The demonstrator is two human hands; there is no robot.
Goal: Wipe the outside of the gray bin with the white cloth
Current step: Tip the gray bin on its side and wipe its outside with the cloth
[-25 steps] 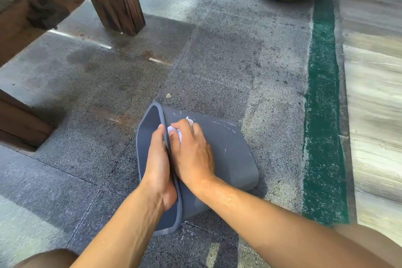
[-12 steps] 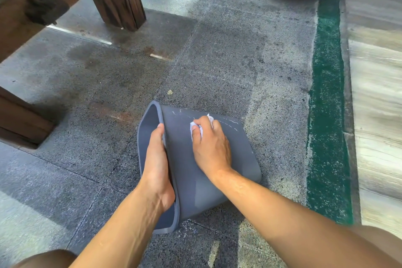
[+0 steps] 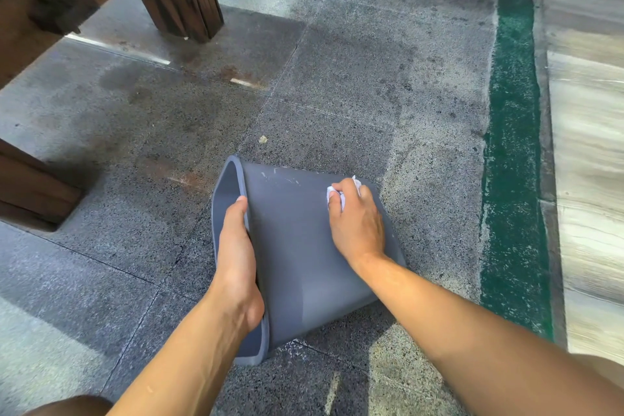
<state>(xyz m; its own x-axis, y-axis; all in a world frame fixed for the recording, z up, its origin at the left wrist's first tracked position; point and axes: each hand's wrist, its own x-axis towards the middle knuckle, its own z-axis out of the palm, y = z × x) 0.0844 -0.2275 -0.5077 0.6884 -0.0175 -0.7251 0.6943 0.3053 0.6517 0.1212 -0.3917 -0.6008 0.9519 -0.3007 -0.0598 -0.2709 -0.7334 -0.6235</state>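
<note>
Gray bin (image 3: 290,246) lying on its side on the stone floor (image 3: 337,78), open mouth to the left, so the big outside wall faces up for wiping. Left hand (image 3: 236,257) curled over the rim to stop any rolling. Right hand (image 3: 356,223) bunched tight on the white cloth (image 3: 342,196), pressing near the far right end.

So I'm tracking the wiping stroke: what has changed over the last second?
The right hand slid the cloth across the bin wall, away from the rim toward the base. The left hand stayed gripping the rim, and the bin stayed on its side on the floor.
</note>
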